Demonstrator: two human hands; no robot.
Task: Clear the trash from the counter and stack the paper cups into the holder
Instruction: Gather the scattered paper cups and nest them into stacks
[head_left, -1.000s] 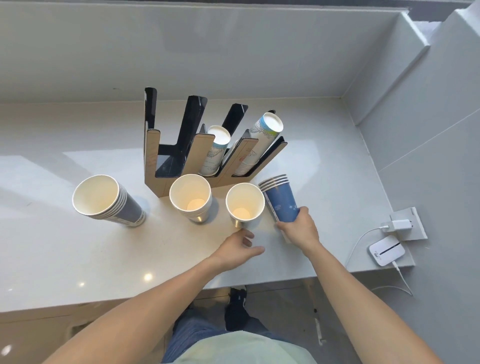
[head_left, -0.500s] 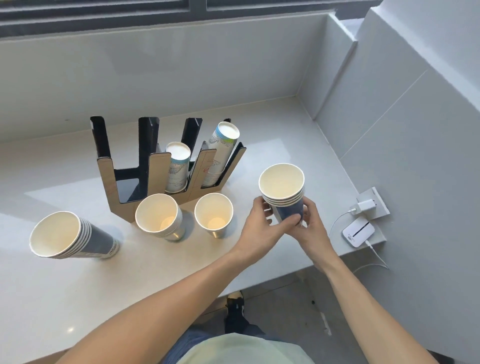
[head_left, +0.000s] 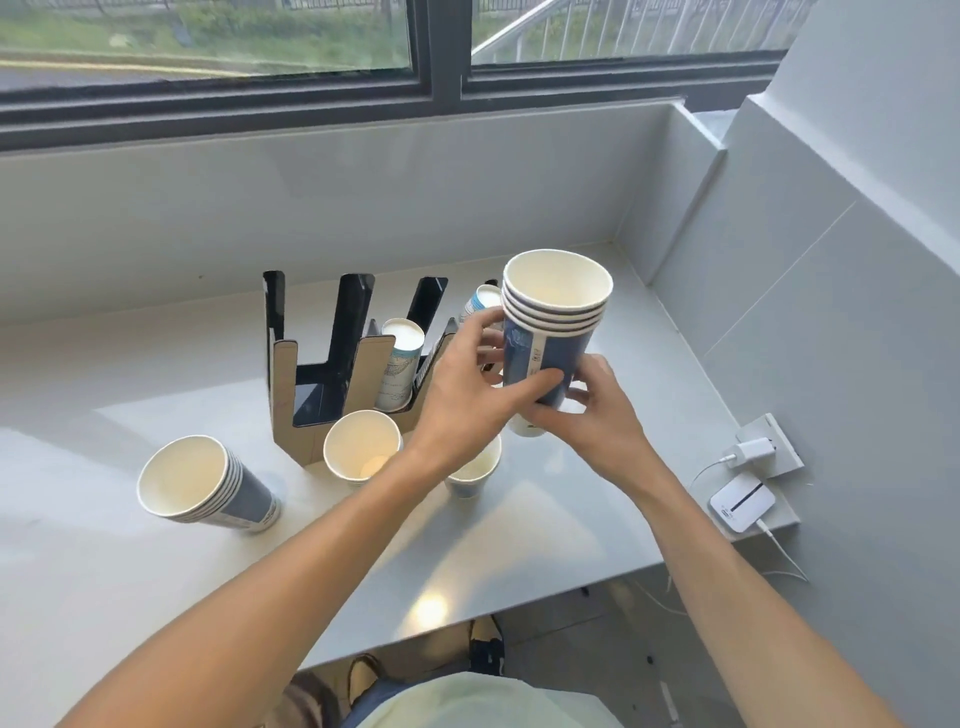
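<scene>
A stack of several blue paper cups (head_left: 556, 332) is held upright above the counter, mouth up. My left hand (head_left: 467, 395) grips its left side and my right hand (head_left: 597, 415) wraps its base. Behind stands the black and cardboard cup holder (head_left: 332, 374), with two inverted cup stacks (head_left: 400, 364) in its right slots; its left slots show no cups. Another blue cup stack (head_left: 208, 486) stands on the counter at the left. One single cup (head_left: 361, 452) stands in front of the holder, and a second cup (head_left: 472, 473) is partly hidden under my left forearm.
A grey counter (head_left: 519, 545) runs under a window, with walls at the back and right. A wall socket with a white charger (head_left: 753, 449) and a small white device (head_left: 740, 504) with cables sit at the counter's right edge.
The blue stack went from lying tilted on the counter under my right hand to being lifted upright. My left hand joined it. The view tilted up, showing the window.
</scene>
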